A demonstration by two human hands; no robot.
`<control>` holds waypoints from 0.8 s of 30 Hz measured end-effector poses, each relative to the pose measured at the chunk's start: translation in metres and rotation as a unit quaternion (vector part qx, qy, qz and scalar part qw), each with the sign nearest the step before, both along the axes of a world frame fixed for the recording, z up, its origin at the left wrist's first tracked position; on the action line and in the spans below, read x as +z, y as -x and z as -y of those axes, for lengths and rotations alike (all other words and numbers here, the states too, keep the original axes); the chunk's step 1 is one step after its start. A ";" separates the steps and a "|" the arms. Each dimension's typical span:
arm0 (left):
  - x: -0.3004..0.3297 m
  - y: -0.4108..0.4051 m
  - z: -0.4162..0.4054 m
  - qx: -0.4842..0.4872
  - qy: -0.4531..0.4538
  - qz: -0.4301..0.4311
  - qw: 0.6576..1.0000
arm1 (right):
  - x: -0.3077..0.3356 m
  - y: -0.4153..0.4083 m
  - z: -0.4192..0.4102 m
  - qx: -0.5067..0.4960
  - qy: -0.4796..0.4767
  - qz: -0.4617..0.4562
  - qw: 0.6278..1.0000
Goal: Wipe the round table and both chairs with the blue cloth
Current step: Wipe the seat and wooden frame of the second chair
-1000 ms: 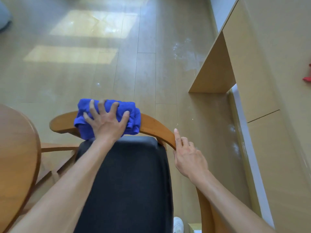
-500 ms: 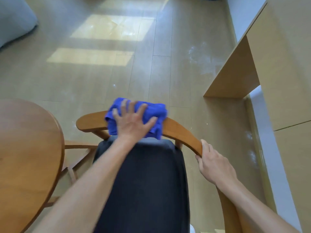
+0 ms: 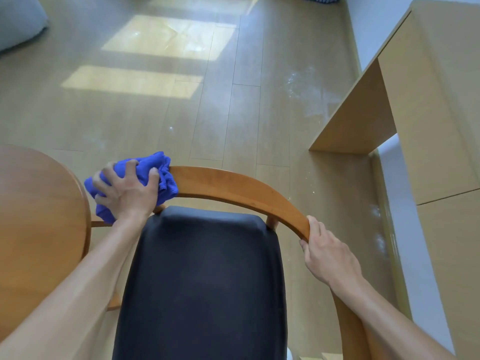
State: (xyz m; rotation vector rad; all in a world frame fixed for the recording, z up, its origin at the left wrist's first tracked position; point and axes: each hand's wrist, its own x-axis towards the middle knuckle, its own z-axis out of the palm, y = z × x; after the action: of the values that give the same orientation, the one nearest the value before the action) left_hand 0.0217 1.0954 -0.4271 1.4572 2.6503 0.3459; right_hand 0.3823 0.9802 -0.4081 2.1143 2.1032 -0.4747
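Left hand [image 3: 127,190], fingers curled, clamps bunched blue cloth [image 3: 155,168] on left end of chair [image 3: 239,187] top rail, centre-left of frame. Rail: curved, smooth varnished wood, long axis running rightward from cloth toward right hand [image 3: 328,253], whose fingers wrap rail's right end. Seat pad: dark, matte. Round wooden bench [image 3: 39,216]: lower left. Unwiped rail likely lies rightward.

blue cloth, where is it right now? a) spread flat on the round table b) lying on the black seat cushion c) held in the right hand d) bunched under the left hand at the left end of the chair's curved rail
d: the left hand grips the bunched blue cloth against the left end of the curved wooden rail, while the right hand holds the rail's right end bare.
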 end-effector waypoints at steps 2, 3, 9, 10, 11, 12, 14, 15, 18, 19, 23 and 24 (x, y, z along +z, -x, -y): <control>0.000 -0.005 -0.002 -0.034 0.019 -0.035 0.999 | 0.000 0.000 0.000 -0.001 0.002 0.002 1.000; 0.001 -0.009 -0.005 -0.051 0.025 -0.045 0.997 | 0.001 0.001 -0.001 -0.002 0.002 0.001 1.000; 0.010 -0.100 -0.012 -0.200 0.035 -0.056 0.978 | 0.005 0.001 -0.001 -0.008 0.007 -0.003 1.000; 0.011 -0.125 -0.010 -0.233 0.036 -0.053 0.970 | 0.005 0.001 -0.001 -0.010 0.010 -0.005 1.000; 0.013 -0.151 -0.005 -0.267 0.036 -0.050 0.962 | 0.004 0.001 -0.002 -0.009 0.017 -0.003 1.000; 0.015 -0.177 0.003 -0.305 0.031 -0.044 0.951 | 0.003 0.001 -0.002 -0.008 0.026 -0.002 1.000; 0.018 -0.224 0.027 -0.392 0.018 -0.028 0.919 | 0.004 -0.002 -0.004 -0.036 0.036 -0.052 0.997; 0.019 -0.243 0.040 -0.430 0.025 -0.021 0.902 | 0.005 -0.005 -0.006 -0.076 0.031 -0.108 0.991; 0.021 -0.267 0.058 -0.461 0.048 -0.004 0.886 | 0.011 -0.014 -0.007 -0.155 -0.012 -0.285 0.946; 0.021 -0.267 0.058 -0.465 0.048 0.002 0.884 | 0.013 -0.017 -0.006 -0.157 -0.020 -0.326 0.932; 0.023 -0.259 0.049 -0.470 0.034 0.078 0.879 | 0.020 -0.027 -0.011 -0.236 -0.032 -0.492 0.838; 0.025 -0.259 0.047 -0.459 0.031 0.126 0.879 | 0.021 -0.030 -0.015 -0.245 -0.047 -0.509 0.824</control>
State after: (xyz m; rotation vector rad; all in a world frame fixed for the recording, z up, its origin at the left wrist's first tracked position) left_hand 0.2810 1.0488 -0.4017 2.2236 1.5004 0.3062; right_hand 0.4124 0.9950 -0.3872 2.8223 1.8540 -1.9723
